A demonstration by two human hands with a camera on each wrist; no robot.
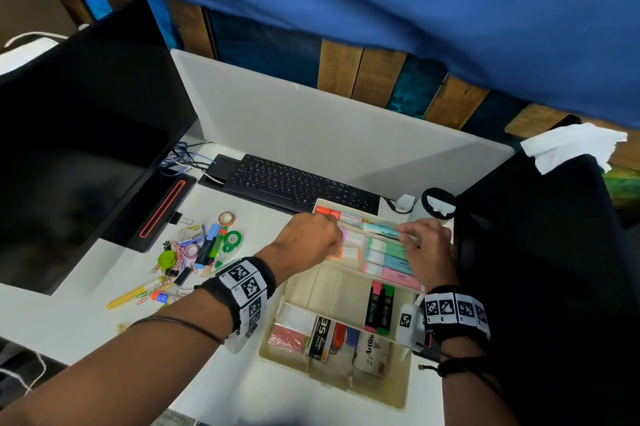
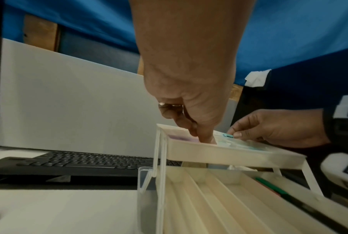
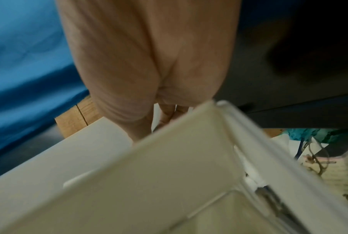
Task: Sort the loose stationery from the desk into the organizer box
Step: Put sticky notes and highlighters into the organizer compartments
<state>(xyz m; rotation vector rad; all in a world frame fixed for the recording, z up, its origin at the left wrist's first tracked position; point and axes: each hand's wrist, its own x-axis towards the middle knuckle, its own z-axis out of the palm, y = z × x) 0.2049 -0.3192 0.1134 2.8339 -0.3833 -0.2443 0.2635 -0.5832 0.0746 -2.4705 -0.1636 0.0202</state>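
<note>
- One organizer box point(image 1: 398, 387) sits open on the white desk point(image 1: 86, 314), with its top tray point(image 2: 225, 152) lifted up on thin arms
- Two hands are over that top tray
- The left hand point(image 1: 308, 238) is curled, its fingers point(image 2: 206, 134) poking down into the tray; what its grip holds is hidden, so I cannot tell
- The right hand point(image 1: 427, 249) has its grip pinched on one pale teal highlighter point(image 1: 381, 229) at the far end of the tray
- Three more pastel highlighters point(image 1: 389, 257) lie side by side in the tray, two green and one pink
- One orange marker point(image 1: 337, 215) lies along the tray's far edge
- Two dark highlighters point(image 1: 380, 306) stand in a lower slot, one with a pink cap and one with a green cap
- One staples box point(image 1: 320, 337) and one white Artline box point(image 1: 372, 354) lie in the bottom part
- A loose pile point(image 1: 194, 252) waits on the desk left of the box: tape rolls, clips, a yellow pen and a glue stick; the small clips are too tangled to count
- One black keyboard point(image 1: 298, 183) lies behind the box
- The right wrist view is blurry and mostly shows the box wall
</note>
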